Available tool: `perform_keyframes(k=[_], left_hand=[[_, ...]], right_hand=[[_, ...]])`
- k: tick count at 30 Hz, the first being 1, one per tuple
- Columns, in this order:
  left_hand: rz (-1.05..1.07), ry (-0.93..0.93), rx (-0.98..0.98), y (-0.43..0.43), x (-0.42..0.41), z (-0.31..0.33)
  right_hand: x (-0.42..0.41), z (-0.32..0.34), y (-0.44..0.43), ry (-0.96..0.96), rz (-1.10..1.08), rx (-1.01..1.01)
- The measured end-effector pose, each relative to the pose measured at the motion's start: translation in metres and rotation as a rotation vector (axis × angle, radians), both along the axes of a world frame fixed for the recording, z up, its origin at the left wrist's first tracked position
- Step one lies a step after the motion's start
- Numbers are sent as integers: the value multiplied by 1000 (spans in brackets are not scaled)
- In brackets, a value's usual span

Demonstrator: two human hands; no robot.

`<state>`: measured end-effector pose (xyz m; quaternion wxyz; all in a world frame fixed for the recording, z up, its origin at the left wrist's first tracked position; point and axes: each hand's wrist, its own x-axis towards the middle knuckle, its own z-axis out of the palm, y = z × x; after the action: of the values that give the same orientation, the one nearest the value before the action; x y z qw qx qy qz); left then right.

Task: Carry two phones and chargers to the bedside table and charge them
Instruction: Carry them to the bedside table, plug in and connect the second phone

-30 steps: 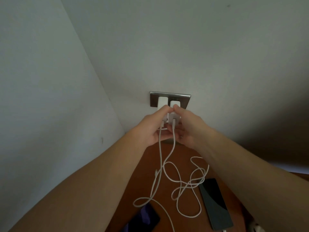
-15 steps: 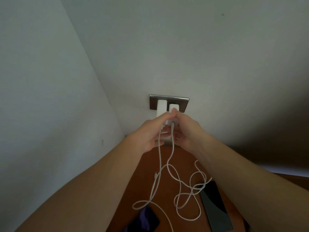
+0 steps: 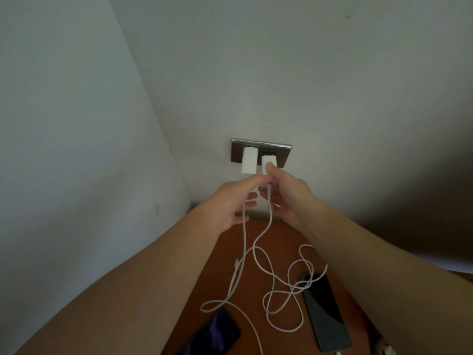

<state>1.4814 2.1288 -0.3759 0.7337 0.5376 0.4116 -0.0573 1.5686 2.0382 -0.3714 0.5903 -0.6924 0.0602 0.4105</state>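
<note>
While the left charger [image 3: 248, 160] and right charger [image 3: 268, 161] sit in the wall socket [image 3: 284, 152], the right hand [image 3: 288, 194] grips the right charger with curled fingers [image 3: 268, 165]. The left hand [image 3: 230, 203] pinches its cable [image 3: 270, 201]. A dark phone [image 3: 325, 311] and a purple-screened phone [image 3: 217, 331] lie on the table [image 3: 281, 252].

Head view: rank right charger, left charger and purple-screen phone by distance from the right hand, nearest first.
1. Right charger, in the wall socket; the right hand holds it.
2. Left charger, next slot leftward.
3. Purple-screen phone, on the table, bottom left.
</note>
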Motion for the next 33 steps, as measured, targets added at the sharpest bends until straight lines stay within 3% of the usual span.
perform_keyframes(k=[7,16,26,33], left_hand=[[58,8,13,2,-12,0],[72,-9,44,1,-9,4],[106,-90,-68,-3,9,-5],[25,-47,-6,5,7,-3]], right_hand=[[3,5,12,98,-84,34],[-5,-14,3,-38,-56,75],[-2,-3,18,64,-226,69],[-4,-13,22,22,-219,62]])
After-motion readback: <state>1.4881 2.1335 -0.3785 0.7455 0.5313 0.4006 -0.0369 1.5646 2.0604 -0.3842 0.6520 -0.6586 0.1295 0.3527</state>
